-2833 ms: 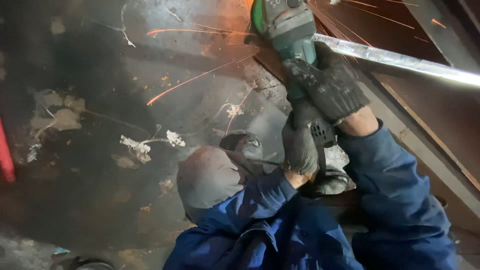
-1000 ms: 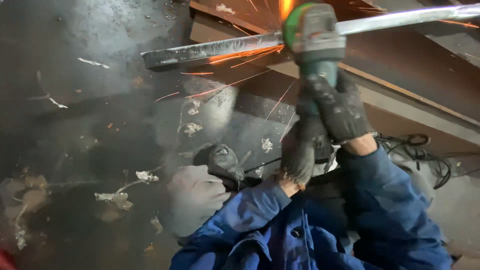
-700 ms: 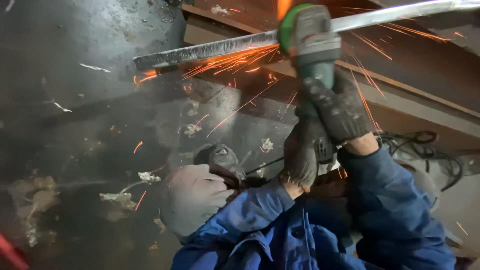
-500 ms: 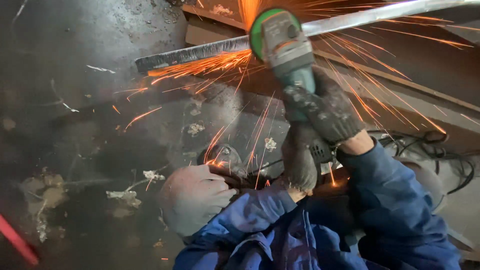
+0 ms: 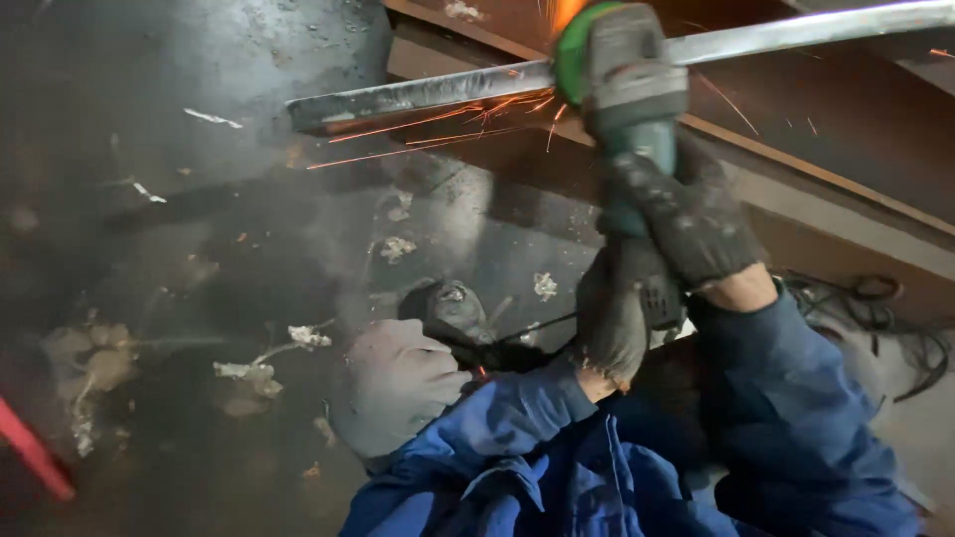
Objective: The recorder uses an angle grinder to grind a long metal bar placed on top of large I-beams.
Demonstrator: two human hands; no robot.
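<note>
Right hand (dark glove) wrapped tight round grinder body, steers it. Left hand grips back end, keeps it steady. Wheel pressed on long metal bar at top, sparks fly left, floor dirty below

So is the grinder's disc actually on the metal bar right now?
Touching. The head view shows the angle grinder head pressed against the metal bar, with sparks streaming left from that spot. Both gloved hands, right hand and left hand, grip its body.
</note>
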